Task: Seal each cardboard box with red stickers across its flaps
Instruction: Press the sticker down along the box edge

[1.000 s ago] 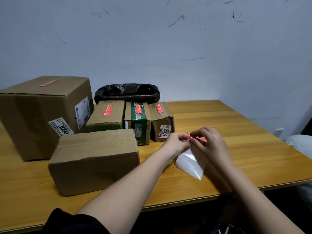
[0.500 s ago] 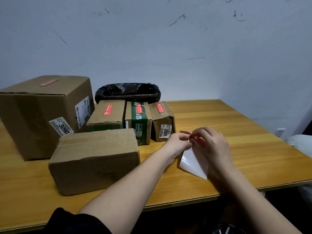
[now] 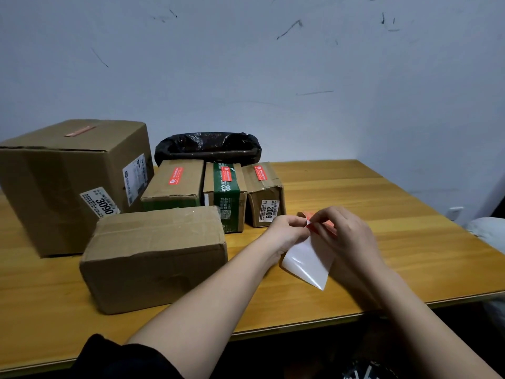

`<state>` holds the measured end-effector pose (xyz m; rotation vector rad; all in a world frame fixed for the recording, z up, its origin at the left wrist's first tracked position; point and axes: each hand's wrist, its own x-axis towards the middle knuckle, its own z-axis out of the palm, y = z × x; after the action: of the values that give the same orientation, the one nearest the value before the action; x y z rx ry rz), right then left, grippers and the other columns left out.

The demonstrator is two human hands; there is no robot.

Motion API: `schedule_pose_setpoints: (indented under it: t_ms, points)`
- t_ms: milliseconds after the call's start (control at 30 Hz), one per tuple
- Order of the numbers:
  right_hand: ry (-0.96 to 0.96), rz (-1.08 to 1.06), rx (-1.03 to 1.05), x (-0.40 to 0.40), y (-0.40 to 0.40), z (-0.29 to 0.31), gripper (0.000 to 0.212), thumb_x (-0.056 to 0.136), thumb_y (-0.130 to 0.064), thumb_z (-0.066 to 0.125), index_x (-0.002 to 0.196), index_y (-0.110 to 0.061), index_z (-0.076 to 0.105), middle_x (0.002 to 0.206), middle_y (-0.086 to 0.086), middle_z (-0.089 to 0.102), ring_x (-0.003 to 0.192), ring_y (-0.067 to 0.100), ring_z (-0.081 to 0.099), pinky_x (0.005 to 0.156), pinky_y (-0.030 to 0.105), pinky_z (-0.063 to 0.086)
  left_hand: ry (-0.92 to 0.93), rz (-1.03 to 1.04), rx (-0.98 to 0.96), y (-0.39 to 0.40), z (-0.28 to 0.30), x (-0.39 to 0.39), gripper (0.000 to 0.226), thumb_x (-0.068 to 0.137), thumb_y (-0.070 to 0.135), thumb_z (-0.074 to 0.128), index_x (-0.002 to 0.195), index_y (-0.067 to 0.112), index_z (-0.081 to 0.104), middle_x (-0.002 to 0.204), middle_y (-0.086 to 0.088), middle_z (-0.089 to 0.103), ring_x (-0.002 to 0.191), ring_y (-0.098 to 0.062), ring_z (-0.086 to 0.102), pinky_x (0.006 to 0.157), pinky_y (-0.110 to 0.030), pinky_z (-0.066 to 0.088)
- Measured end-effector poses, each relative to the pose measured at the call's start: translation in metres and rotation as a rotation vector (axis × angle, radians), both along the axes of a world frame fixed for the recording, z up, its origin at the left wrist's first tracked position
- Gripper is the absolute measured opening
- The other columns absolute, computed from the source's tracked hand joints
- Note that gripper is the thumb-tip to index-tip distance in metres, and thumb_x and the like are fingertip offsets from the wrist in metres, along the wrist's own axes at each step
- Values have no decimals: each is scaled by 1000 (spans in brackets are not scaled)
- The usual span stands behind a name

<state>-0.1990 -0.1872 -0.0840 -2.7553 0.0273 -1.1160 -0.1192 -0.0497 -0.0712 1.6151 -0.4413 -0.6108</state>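
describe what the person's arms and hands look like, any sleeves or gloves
Both hands are bare: no gloves, rings or watch show on the left hand or right hand. Forearms are uncovered. A dark, black-looking short sleeve shows on the left upper arm; the right arm's sleeve is out of view.

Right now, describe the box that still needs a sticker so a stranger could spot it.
On the wooden table, find the big brown cardboard box labelled 3090. In front of it lies a plain brown cardboard box, nearest the person. Unlike the others, its top shows no red sticker.
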Motion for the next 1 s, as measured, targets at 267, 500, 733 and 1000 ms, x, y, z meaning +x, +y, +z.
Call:
schedule_pose_setpoints:
  t_ms: [267, 500, 733, 1000]
  points:
    - [68, 34, 133, -2, 2, -1, 13, 91, -29, 56, 98, -19, 60, 96, -3, 68, 86, 20, 63, 66, 34, 47, -10, -13, 26, -1, 0, -1, 26, 88, 1, 58, 113, 4, 64, 84, -9, 61, 67, -8, 53, 56, -8, 43]
    - [82, 72, 343, -5, 3, -3, 13, 98, -25, 44, 95, -33, 35, 101, -3, 71, 91, 26, 65, 72, 44, 49, 46, 5, 96, 0, 0, -3, 34, 84, -6, 52, 114, 4, 64, 69, -6, 59, 55, -12, 53, 40, -10, 37]
    - [-181, 252, 896, -7, 5, 10, 23, 101, -2, 40, 93, -24, 39, 93, 3, 69, 86, 6, 67, 75, 22, 49, -16, 89, 223, -1, 1, -4, 41, 86, 0, 53, 124, 16, 54, 92, -8, 60, 67, -14, 56, 47, -18, 41]
    - [-410, 154, 983, -6, -7, 19, 23, 101, -6, 43, 93, -27, 43, 89, 0, 54, 72, 1, 58, 64, 20, 46, -292, 92, 437, -9, -8, -4, 26, 77, 12, 60, 92, 30, 50, 102, -6, 69, 98, -28, 65, 88, -41, 51]
